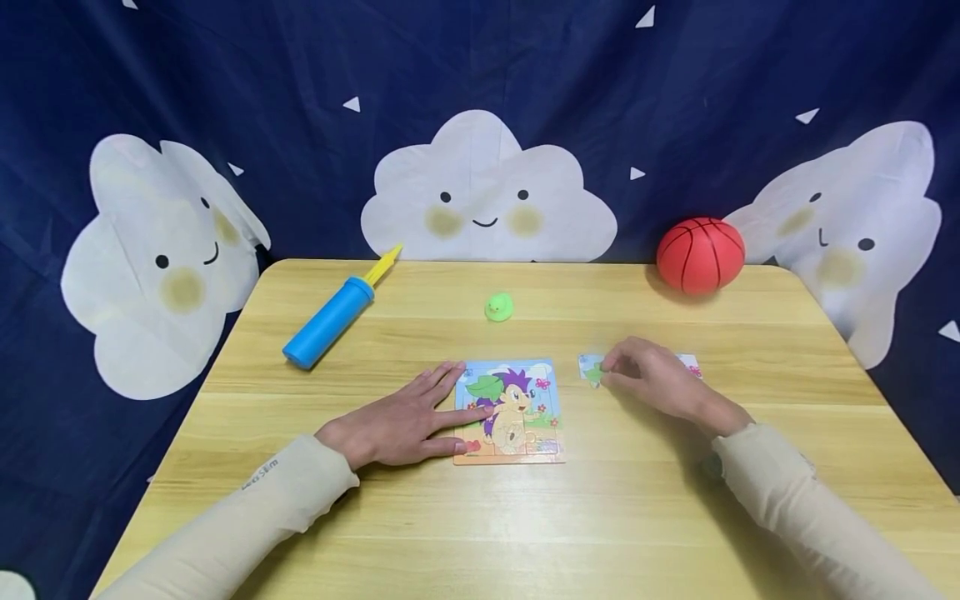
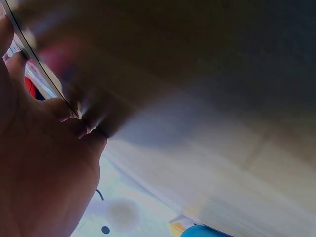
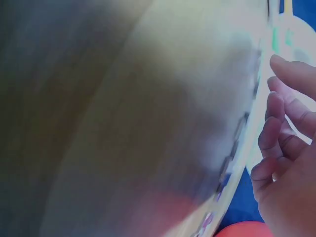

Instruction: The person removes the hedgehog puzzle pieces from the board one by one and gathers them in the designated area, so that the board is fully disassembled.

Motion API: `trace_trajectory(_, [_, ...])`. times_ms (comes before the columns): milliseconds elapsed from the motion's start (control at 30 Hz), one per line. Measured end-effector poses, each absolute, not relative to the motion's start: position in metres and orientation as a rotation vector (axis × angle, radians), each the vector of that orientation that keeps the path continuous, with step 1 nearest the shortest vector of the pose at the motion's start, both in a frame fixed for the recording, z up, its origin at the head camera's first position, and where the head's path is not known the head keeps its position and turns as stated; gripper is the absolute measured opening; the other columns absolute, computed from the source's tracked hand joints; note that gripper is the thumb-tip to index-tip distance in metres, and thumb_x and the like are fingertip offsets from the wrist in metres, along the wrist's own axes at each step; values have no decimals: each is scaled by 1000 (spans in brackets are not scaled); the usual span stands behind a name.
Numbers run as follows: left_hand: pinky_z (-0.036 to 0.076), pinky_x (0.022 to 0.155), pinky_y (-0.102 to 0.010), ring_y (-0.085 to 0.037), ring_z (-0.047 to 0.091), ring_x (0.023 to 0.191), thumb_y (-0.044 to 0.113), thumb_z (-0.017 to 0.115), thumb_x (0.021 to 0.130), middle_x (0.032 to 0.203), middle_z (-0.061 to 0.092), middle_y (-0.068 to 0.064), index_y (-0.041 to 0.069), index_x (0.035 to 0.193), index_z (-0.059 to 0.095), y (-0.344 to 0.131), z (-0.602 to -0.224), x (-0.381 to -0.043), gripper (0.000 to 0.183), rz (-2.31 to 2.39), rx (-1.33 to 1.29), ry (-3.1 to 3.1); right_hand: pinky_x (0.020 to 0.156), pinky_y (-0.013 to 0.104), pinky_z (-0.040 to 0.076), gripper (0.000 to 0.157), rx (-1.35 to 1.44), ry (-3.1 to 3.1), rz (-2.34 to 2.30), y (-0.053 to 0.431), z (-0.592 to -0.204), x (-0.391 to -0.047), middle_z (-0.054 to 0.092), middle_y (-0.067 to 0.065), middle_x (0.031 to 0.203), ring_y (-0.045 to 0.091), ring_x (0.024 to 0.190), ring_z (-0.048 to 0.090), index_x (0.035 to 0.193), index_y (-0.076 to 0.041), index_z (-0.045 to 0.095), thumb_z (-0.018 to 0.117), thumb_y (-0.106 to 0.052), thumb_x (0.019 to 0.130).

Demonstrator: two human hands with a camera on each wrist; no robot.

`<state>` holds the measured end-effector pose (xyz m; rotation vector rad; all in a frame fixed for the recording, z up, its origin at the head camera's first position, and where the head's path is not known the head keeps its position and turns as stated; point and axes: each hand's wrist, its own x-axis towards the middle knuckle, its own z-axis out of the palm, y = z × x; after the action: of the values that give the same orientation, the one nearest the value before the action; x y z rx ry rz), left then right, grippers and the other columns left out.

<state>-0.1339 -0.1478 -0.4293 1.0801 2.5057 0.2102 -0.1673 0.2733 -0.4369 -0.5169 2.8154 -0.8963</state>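
My left hand [image 1: 405, 421] rests with spread fingers on the left side of a square hedgehog jigsaw puzzle [image 1: 528, 421], covering part of its left edge. Its palm [image 2: 44, 168] fills the left of the left wrist view. Up and right of the puzzle, my right hand [image 1: 656, 379] is low over a few loose puzzle pieces, thumb and forefinger right at one with a green leaf [image 1: 592, 372]. Another piece with a pink butterfly [image 1: 692, 364] shows beyond the knuckles; the hand hides the rest between. In the right wrist view, the fingers [image 3: 270, 131] are loosely curled, with nothing visible between them.
On the wooden table [image 1: 480, 533], a blue hand pump [image 1: 330, 322] with a yellow nozzle lies at the back left. Behind the puzzle sits a small green rubber duck [image 1: 498, 307]. A red ball [image 1: 701, 256] is at the back right, before a dark blue cloud-patterned curtain [image 1: 480, 67].
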Motion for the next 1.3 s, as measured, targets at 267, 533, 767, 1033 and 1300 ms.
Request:
trace_trajectory(267, [16,139,-54,-35,-1,172,64,45,112,185,-2,-12,49,169,33,-150,-429,-133,60,213,1091,2503,97,43,59,25,-651,2736,-1014,239,-431,-147,74,2,115,20,105,66,123,-12,78,83,-19,99])
trace_trajectory(533, [11,138,-63,-38,1,172,54,42,116,186,3,-9,41,171,35,-135,-426,-129,57,277,1200,2464,92,38,59,45,-785,2713,-908,208,-430,-127,69,-1,117,17,107,63,140,-12,72,83,-28,99])
trace_trajectory(767, [15,138,-58,-35,5,172,49,39,118,185,11,-7,43,171,33,-111,-424,-116,54,188,1329,2423,89,35,56,51,-761,2740,-846,200,-437,-122,63,-1,113,16,101,59,146,-11,69,82,-29,99])
trace_trajectory(1033, [18,138,-56,-34,6,172,49,37,119,185,12,-6,46,171,30,-106,-426,-111,53,106,1332,2452,93,38,58,46,-742,2761,-854,197,-441,-125,66,-1,115,15,101,60,138,-8,73,85,-24,97])
trace_trajectory(1300, [19,138,-57,-34,8,172,47,39,119,185,12,-6,45,171,31,-105,-426,-111,53,144,1327,2446,95,41,58,40,-661,2720,-952,196,-442,-128,69,-1,119,15,103,60,132,-11,71,86,-20,96])
